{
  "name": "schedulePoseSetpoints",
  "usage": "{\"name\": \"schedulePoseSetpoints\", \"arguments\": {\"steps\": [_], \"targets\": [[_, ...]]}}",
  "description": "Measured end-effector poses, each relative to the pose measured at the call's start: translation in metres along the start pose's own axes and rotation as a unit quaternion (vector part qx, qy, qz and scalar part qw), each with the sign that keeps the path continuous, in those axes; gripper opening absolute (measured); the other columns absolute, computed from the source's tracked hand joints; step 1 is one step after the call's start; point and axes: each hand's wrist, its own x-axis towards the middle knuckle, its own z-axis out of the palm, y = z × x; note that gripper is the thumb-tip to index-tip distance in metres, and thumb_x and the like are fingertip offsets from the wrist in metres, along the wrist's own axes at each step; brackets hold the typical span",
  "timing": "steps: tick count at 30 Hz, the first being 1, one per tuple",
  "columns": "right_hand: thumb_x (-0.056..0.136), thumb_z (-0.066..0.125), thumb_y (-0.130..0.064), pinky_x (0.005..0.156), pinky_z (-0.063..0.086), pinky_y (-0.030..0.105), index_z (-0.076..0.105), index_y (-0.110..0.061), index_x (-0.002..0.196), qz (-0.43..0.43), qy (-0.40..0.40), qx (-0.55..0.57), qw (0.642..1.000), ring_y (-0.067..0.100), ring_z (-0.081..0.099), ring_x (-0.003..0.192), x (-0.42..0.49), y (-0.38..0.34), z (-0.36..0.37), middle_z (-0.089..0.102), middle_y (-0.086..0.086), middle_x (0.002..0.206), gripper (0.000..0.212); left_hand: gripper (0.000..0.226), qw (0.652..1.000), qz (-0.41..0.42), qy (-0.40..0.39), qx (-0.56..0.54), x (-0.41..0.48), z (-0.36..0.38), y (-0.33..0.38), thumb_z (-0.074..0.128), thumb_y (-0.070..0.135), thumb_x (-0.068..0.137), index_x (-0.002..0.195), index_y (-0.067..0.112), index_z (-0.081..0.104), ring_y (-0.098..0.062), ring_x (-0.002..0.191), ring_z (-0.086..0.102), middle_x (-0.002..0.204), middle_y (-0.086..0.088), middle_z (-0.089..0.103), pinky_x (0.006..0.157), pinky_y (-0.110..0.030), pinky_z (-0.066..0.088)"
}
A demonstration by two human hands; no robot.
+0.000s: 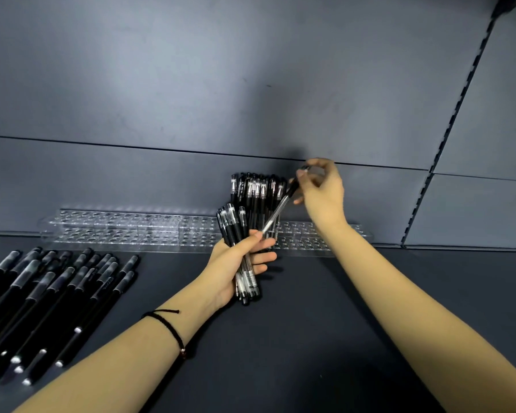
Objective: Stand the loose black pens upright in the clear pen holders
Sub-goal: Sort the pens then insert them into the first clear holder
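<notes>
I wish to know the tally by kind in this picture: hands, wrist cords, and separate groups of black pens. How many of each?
Hands: 2, left hand and right hand
Wrist cords: 1, black cord on the left wrist
Pen groups: 4, loose pile on the table, bundle in the left hand, single pen in the right hand, standing cluster in the clear holder
Total: 7

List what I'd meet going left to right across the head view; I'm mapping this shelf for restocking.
loose pens → bracelet → left hand gripping a pen bundle → right hand pinching a single pen → wall rail. The clear holder spans most of the width, so it is left out.
</notes>
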Motion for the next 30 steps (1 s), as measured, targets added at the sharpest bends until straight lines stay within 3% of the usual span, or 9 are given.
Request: {"name": "schedulePoseSetpoints", "arguments": {"steps": [5, 11, 13, 16, 20, 22, 26, 30], "targets": [[0.096, 0.053, -0.008, 0.068, 0.056, 0.044, 0.048, -0.021, 0.103, -0.068, 0.074, -0.068, 0.993, 0.021, 0.059, 0.064, 0.015, 0.007, -0.01, 0.06, -0.008, 0.075, 0.015, 0.019, 1.0, -0.013, 0.0, 0.002, 0.0, 0.0, 0.001, 0.066, 0.018, 0.091, 0.107, 0.009, 0.063, -0.015, 0.068, 0.072, 0.097, -0.011, 0.076, 0.056, -0.024, 0.057], [0.096, 0.053, -0.008, 0.07, 0.054, 0.047, 0.05, -0.016, 0.109, -0.117, 0.043, -0.114, 0.986, 0.016, 0.058, 0.063, 0.012, 0.012, -0.009, 0.061, -0.009, 0.077, 0.016, 0.017, 1.0, -0.013, 0.0, 0.001, 0.002, -0.002, 0.0, 0.066, 0.016, 0.09, 0.105, 0.009, 0.064, -0.014, 0.063, 0.07, 0.095, -0.012, 0.076, 0.054, -0.024, 0.056], [0.096, 0.053, -0.009, 0.069, 0.054, 0.043, 0.049, -0.011, 0.114, -0.124, 0.024, -0.125, 0.984, 0.018, 0.058, 0.065, 0.01, 0.014, -0.008, 0.063, -0.003, 0.08, 0.019, 0.014, 1.0, -0.014, -0.003, 0.002, 0.002, -0.001, 0.0, 0.066, 0.016, 0.09, 0.102, 0.01, 0.064, -0.014, 0.062, 0.07, 0.093, -0.012, 0.076, 0.054, -0.024, 0.056], [0.095, 0.056, -0.011, 0.064, 0.049, 0.027, 0.042, -0.012, 0.118, -0.105, -0.032, -0.134, 0.985, 0.014, 0.057, 0.062, 0.008, 0.017, -0.006, 0.067, 0.005, 0.085, 0.027, 0.014, 1.0, -0.015, -0.006, 0.004, 0.002, -0.001, 0.0, 0.066, 0.016, 0.09, 0.102, 0.01, 0.065, -0.014, 0.061, 0.069, 0.094, -0.012, 0.076, 0.054, -0.024, 0.056], [0.092, 0.059, -0.012, 0.065, 0.047, 0.011, 0.046, -0.018, 0.106, -0.099, -0.052, -0.139, 0.984, 0.012, 0.063, 0.077, 0.008, 0.021, -0.004, 0.068, 0.005, 0.092, 0.02, 0.015, 1.0, -0.013, -0.008, 0.008, 0.002, -0.001, -0.001, 0.066, 0.016, 0.09, 0.103, 0.009, 0.065, -0.014, 0.061, 0.069, 0.093, -0.012, 0.075, 0.054, -0.024, 0.056], [0.091, 0.06, -0.01, 0.071, 0.05, 0.014, 0.053, -0.017, 0.104, -0.099, -0.05, -0.142, 0.984, 0.01, 0.063, 0.08, 0.007, 0.023, -0.004, 0.068, 0.001, 0.093, 0.017, 0.015, 1.0, -0.013, -0.008, 0.009, 0.002, -0.002, -0.001, 0.066, 0.016, 0.09, 0.103, 0.009, 0.065, -0.014, 0.061, 0.069, 0.092, -0.012, 0.075, 0.054, -0.024, 0.055], [0.09, 0.059, -0.014, 0.079, 0.054, 0.034, 0.065, -0.014, 0.111, -0.13, -0.044, -0.199, 0.97, 0.013, 0.063, 0.082, 0.004, 0.026, -0.007, 0.067, -0.001, 0.093, 0.021, 0.016, 1.0, -0.014, -0.007, 0.015, 0.003, -0.002, -0.002, 0.066, 0.017, 0.09, 0.104, 0.009, 0.065, -0.014, 0.061, 0.069, 0.091, -0.01, 0.075, 0.053, -0.024, 0.055], [0.094, 0.056, -0.025, 0.083, 0.053, 0.039, 0.067, -0.021, 0.118, -0.163, -0.109, -0.267, 0.944, 0.013, 0.061, 0.093, 0.002, 0.025, -0.01, 0.064, -0.002, 0.113, 0.027, 0.025, 0.999, -0.018, -0.001, 0.031, 0.003, 0.0, -0.001, 0.067, 0.022, 0.09, 0.111, 0.009, 0.065, -0.01, 0.054, 0.062, 0.086, -0.006, 0.075, 0.049, -0.021, 0.05]]}}
